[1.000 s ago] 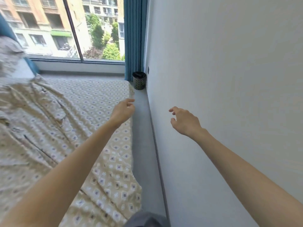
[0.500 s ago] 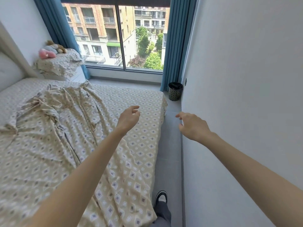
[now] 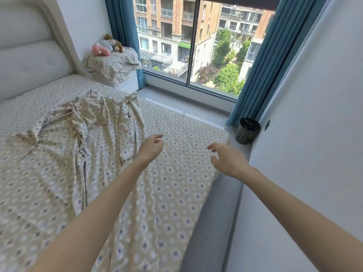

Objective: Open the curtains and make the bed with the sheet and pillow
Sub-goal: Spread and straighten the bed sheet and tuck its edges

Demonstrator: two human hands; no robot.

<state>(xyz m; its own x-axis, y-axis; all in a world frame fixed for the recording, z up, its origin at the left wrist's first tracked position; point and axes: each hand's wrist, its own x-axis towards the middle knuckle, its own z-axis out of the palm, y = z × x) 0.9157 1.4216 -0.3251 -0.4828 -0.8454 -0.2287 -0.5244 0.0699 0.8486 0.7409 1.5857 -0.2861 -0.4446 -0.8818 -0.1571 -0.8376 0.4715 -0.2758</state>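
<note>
Curtains (image 3: 253, 61) pulled open; rumpled sheet (image 3: 82, 134) spread over bed (image 3: 186, 138); left hand (image 3: 151, 148) and right hand (image 3: 228, 160) held above its far corner, fingers loose, nothing gripped.

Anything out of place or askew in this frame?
The sheet lies bunched and creased on the bed rather than spread flat; what looks like the pillow sits on the nightstand under soft toys.

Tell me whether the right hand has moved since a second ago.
Yes. The right hand has swung left, from in front of the wall to over the bed's right edge.
</note>
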